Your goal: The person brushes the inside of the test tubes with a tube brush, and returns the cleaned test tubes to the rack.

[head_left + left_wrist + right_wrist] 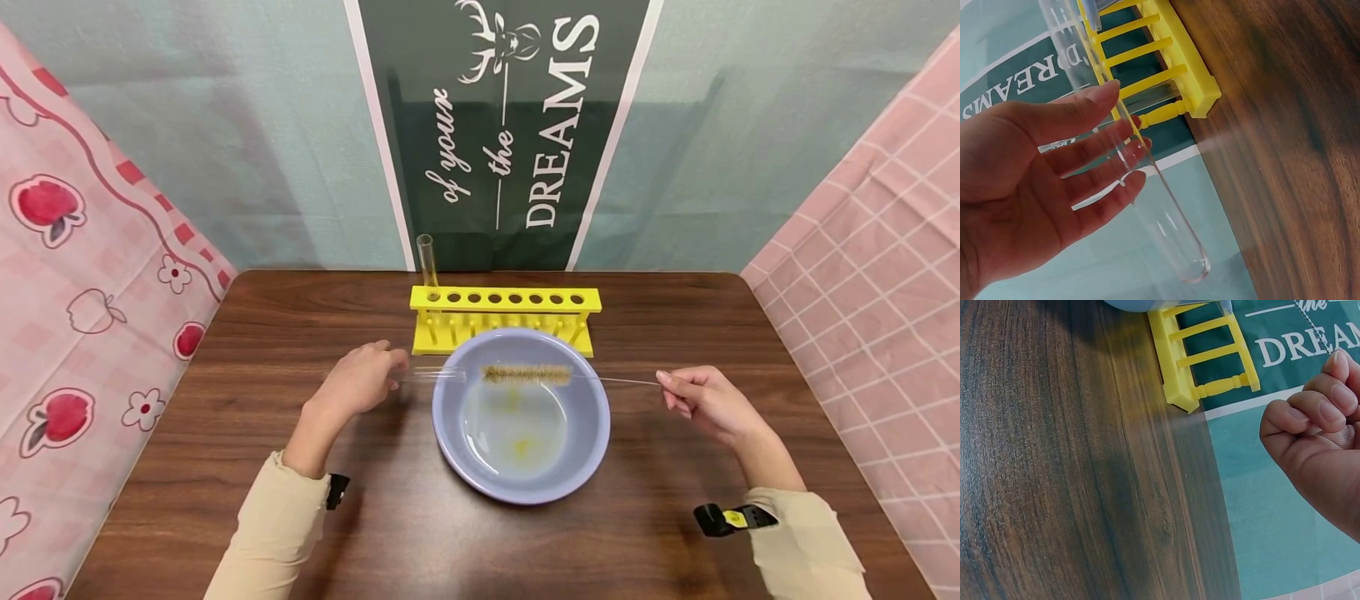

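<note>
My left hand (367, 377) holds a clear test tube (1169, 228) between thumb and fingers, to the left of the basin. In the head view the tube lies roughly level, its mouth end over the basin's left rim. My right hand (705, 398) pinches the thin wire handle (630, 381) of a test tube brush, out to the right of the basin. The tan brush bristles (527, 375) hang over the basin, in line with the tube's mouth and a little apart from it. Below is a lavender basin (597, 433) holding cloudy liquid with yellowish patches.
Behind the basin stands a yellow test tube rack (505, 298), with another test tube (426, 258) upright in its leftmost hole. The wooden table (645, 542) meets a teal and dark green backdrop at the back, with pink cloths at both sides.
</note>
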The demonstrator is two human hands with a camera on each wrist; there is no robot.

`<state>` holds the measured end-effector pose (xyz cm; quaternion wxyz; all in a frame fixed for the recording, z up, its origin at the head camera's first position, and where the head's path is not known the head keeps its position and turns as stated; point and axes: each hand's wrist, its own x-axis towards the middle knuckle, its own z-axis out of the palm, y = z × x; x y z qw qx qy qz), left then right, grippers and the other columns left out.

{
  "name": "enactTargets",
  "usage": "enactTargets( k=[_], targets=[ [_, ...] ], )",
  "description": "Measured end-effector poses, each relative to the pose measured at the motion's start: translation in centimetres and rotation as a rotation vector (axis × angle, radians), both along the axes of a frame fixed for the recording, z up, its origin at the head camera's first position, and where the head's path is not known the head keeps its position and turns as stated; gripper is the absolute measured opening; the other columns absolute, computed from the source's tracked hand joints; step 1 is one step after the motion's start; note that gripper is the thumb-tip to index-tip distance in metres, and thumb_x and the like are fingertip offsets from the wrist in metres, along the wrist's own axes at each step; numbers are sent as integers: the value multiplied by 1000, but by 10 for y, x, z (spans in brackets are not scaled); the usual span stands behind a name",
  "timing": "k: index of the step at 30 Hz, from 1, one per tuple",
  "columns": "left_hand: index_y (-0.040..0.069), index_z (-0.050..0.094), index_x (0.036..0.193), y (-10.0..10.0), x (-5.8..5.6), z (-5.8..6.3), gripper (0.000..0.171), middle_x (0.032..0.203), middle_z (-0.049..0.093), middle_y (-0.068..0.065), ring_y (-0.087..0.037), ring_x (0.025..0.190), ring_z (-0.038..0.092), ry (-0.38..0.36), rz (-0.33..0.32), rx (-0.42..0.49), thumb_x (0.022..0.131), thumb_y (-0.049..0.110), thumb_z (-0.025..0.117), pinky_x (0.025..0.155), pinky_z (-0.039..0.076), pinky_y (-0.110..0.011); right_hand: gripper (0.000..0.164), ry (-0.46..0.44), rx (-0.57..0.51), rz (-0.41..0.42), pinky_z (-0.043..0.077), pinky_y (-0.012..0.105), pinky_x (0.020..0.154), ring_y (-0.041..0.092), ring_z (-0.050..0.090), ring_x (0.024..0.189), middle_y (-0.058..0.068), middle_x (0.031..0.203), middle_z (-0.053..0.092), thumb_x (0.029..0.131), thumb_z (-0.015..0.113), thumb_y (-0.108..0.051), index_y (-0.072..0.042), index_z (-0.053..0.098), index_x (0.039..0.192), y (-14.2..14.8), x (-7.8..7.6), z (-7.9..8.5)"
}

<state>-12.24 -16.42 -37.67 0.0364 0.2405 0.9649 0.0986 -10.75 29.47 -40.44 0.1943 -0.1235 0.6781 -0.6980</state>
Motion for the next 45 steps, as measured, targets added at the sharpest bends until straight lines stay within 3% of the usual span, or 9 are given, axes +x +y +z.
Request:
enactTargets(
  k=[7, 13, 22, 33, 45],
  targets=[
    [9, 62, 88, 2, 0, 1, 18, 79, 63, -6, -27, 75, 60, 81, -24, 41, 74, -1, 68, 63, 47, -40, 36, 3, -44, 15, 14, 34, 46, 20, 24, 50, -3, 60, 50, 96, 39, -1, -1, 56, 64, -2, -4, -1],
    [8, 63, 91, 7, 2, 5, 17, 81, 63, -6, -26, 77, 60, 83, -34, 62, 76, 0, 67, 65, 47, -40, 36, 5, -43, 19, 14, 33, 46, 19, 24, 50, -4, 59, 50, 96, 40, -2, -4, 57, 63, -5, -6, -1],
    [8, 64, 94, 11, 5, 4, 19, 85, 63, -6, -25, 84, 58, 29, -40, 111, 77, 1, 68, 71, 47, -39, 36, 27, 72, -22, 11, 36, 42, 24, 18, 48, -1, 53, 40, 94, 44, -2, -3, 53, 59, -7, -5, -1],
    [9, 64, 90, 11, 6, 0, 22, 82, 61, -6, -27, 82, 58, 101, -91, 157, 72, -4, 70, 68, 47, -40, 35, 77, 251, -96, 11, 38, 37, 21, 18, 43, 3, 48, 30, 92, 51, -6, 0, 51, 58, -8, -4, 8],
    [9, 63, 87, 15, 7, 1, 24, 79, 62, -5, -26, 79, 57, 138, -85, 151, 69, -6, 70, 66, 46, -38, 34, 94, 264, -124, 13, 38, 39, 14, 21, 43, 0, 49, 33, 91, 52, -4, 4, 50, 58, -14, -3, 7]
  ],
)
